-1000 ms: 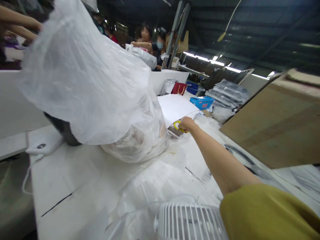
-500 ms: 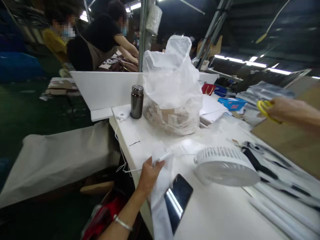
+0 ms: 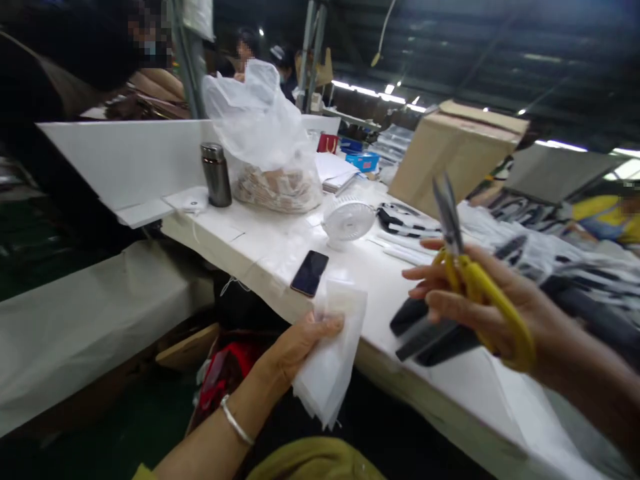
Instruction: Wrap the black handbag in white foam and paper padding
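Observation:
In my left hand [image 3: 305,343] is a folded stack of thin white plastic bags [image 3: 337,360], pinched under the thumb at the table's front edge. My right hand [image 3: 480,307] is raised over the table at the right, wrapped round the yellow handles of scissors [image 3: 460,260]. Their blades point up and appear together, with some fingers stretched out beside the handles. Below that hand lie black strap-like pieces [image 3: 430,333], partly hidden by it. A dark phone [image 3: 310,273] rests on the table just beyond the white bags.
On the white table [image 3: 270,260] stand a dark thermos [image 3: 216,175], a large clear bag of brownish pieces [image 3: 280,190] and a small white fan [image 3: 349,220]. A cardboard box [image 3: 445,160] is at the back right. People work beyond the low white partition [image 3: 135,150].
My view has turned right. The white bags have come off the tabletop toward me in my left hand. My right hand has come nearer with the scissors, blades now up.

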`<act>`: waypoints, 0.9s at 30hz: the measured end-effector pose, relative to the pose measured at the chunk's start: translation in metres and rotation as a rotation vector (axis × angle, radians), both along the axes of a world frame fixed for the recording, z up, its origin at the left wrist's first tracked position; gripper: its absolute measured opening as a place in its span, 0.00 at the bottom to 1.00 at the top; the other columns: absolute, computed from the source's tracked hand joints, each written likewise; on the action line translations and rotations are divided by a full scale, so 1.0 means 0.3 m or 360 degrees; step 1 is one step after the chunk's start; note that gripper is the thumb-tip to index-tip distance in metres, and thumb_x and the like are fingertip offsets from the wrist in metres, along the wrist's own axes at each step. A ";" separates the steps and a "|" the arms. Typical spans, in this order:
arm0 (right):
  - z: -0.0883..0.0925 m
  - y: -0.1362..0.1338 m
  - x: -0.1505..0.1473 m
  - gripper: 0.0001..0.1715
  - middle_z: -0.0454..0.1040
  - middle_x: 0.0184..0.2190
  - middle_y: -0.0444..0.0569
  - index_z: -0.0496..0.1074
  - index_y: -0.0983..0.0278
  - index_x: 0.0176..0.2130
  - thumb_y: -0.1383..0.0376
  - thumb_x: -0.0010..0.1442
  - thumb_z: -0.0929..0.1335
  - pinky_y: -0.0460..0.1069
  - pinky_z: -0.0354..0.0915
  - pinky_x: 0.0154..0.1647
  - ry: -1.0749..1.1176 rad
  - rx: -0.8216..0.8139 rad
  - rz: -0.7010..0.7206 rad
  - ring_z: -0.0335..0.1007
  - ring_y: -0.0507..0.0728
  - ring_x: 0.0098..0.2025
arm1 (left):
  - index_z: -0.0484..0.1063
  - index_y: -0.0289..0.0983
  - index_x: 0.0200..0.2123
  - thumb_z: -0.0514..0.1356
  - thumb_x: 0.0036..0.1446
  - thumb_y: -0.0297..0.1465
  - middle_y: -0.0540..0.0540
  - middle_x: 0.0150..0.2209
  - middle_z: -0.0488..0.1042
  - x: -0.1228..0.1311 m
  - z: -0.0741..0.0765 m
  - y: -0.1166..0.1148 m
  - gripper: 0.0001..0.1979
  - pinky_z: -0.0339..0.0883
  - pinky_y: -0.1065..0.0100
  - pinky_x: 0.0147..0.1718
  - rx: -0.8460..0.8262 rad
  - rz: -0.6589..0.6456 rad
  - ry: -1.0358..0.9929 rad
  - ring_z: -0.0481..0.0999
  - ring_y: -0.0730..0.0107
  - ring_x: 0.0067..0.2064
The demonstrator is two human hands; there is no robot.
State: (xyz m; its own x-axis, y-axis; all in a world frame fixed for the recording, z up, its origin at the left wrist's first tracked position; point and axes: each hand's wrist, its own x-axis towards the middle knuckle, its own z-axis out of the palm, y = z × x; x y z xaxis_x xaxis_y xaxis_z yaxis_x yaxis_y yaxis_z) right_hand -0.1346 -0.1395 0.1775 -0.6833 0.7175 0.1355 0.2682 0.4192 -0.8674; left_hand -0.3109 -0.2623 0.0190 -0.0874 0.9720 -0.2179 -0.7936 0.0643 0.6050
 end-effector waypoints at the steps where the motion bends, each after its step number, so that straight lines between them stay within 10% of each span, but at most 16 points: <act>1: -0.070 -0.034 0.070 0.35 0.79 0.45 0.56 0.67 0.58 0.55 0.53 0.52 0.76 0.54 0.77 0.30 -0.0005 -0.0109 -0.0033 0.79 0.60 0.35 | 0.76 0.32 0.40 0.76 0.40 0.38 0.47 0.26 0.77 0.052 -0.017 -0.011 0.24 0.67 0.74 0.25 -0.0027 -0.0100 -0.0011 0.73 0.73 0.23; 8: -0.412 -0.168 0.422 0.41 0.76 0.48 0.55 0.60 0.60 0.56 0.52 0.50 0.77 0.49 0.71 0.25 0.0304 -0.0654 -0.0456 0.72 0.51 0.26 | 0.74 0.31 0.41 0.73 0.44 0.42 0.41 0.28 0.79 0.375 -0.112 -0.018 0.26 0.69 0.73 0.23 -0.0298 -0.0740 -0.0102 0.76 0.68 0.25; 19: -0.591 -0.172 0.679 0.40 0.76 0.46 0.52 0.63 0.58 0.57 0.53 0.50 0.77 0.47 0.69 0.26 0.0698 -0.0751 -0.0843 0.71 0.52 0.28 | 0.75 0.29 0.42 0.71 0.50 0.37 0.41 0.30 0.79 0.582 -0.192 0.045 0.20 0.74 0.72 0.25 -0.0344 -0.1257 -0.0032 0.79 0.68 0.26; 27: -0.610 -0.255 0.853 0.40 0.75 0.45 0.57 0.63 0.59 0.61 0.39 0.61 0.62 0.53 0.69 0.37 0.0583 -0.1328 0.0054 0.73 0.57 0.33 | 0.74 0.30 0.42 0.68 0.54 0.42 0.41 0.31 0.80 0.540 -0.305 0.067 0.21 0.76 0.71 0.25 -0.0172 -0.1244 -0.0256 0.81 0.65 0.28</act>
